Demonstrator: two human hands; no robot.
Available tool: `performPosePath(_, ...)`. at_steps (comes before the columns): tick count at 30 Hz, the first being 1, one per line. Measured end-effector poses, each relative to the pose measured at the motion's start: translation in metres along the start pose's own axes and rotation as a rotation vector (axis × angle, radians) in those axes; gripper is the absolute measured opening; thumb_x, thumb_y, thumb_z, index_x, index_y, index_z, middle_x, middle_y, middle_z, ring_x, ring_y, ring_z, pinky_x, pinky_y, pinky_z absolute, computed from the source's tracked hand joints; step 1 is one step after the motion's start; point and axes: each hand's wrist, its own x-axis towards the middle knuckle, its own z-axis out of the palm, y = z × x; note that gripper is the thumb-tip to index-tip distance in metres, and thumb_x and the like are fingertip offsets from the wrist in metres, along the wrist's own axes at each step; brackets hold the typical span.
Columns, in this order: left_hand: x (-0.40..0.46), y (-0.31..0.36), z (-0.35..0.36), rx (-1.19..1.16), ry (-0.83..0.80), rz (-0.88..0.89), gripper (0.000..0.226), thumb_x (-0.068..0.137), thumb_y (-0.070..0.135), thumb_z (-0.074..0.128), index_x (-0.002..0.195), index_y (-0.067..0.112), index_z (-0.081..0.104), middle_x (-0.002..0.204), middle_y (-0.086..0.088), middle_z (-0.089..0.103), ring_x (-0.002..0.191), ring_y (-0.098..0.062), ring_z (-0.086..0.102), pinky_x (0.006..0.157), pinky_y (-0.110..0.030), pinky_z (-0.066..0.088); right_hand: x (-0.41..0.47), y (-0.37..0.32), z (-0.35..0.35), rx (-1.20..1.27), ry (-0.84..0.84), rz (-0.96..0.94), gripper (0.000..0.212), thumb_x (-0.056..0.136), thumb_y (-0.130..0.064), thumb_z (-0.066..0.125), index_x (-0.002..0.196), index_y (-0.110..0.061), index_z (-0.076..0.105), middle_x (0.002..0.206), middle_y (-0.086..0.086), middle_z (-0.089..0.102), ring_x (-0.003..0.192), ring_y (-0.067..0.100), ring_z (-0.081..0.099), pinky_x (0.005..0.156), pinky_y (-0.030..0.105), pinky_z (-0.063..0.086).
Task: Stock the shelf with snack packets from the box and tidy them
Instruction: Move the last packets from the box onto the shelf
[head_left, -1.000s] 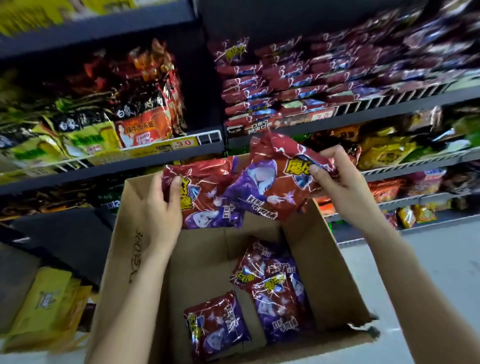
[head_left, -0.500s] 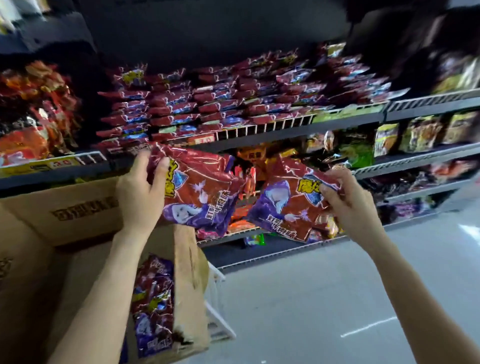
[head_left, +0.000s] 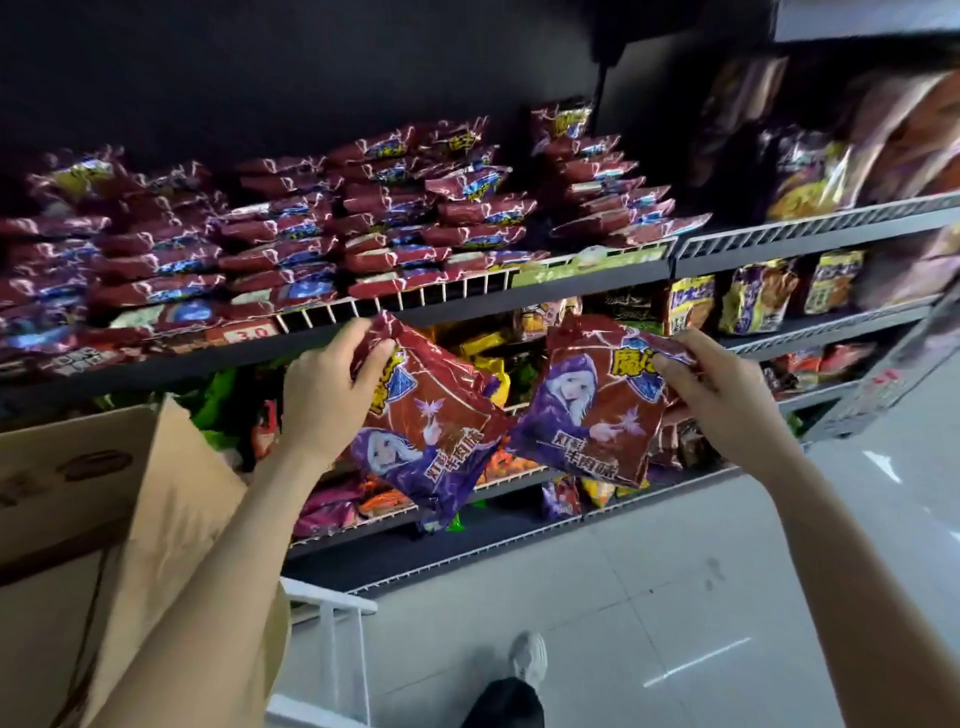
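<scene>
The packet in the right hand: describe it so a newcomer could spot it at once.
Find the shelf stacked with red packets; just below its front edge two hands hold matching packets. The right hand pinches the right-hand packet by its top corner, and its purple-robed figure stands almost upright.

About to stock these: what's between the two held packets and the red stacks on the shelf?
In the head view, only the shelf's white wire rail lies between the packets and the stacks.
</scene>
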Motion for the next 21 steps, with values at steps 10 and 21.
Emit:
performPosePath(10,0.083,0.013,0.082,0.053,-0.107,0.164,0.047,0.092,0.039,0.048,0.107,-0.002,0.065,0.052,-0.004,0.063,0.033,-0.009,0.047,0.039,-0.026,0.047,0.149,0.001,-0.061,-0.018,0.127,-0.221,0.006,0.096,-0.020,0.054,0.094,-0.022,0.059,0.068,0.002,0.062,0.051,0.013,0.054,0.044,0.028,0.042)
performPosePath(21,0.108,0.049,0.120,0.103,-0.053,0.088,0.048,0.090,0.040,0.045,0.103,-0.002,0.067,0.054,-0.004,0.064,0.036,-0.010,0.052,0.038,-0.019,0.044,0.296,0.032,-0.033,0.888,-0.162,0.164,0.025,0.098,-0.022,0.051,0.120,-0.011,0.051,0.108,0.004,0.066,0.091,0.015,0.068,0.063,0.027,0.056)
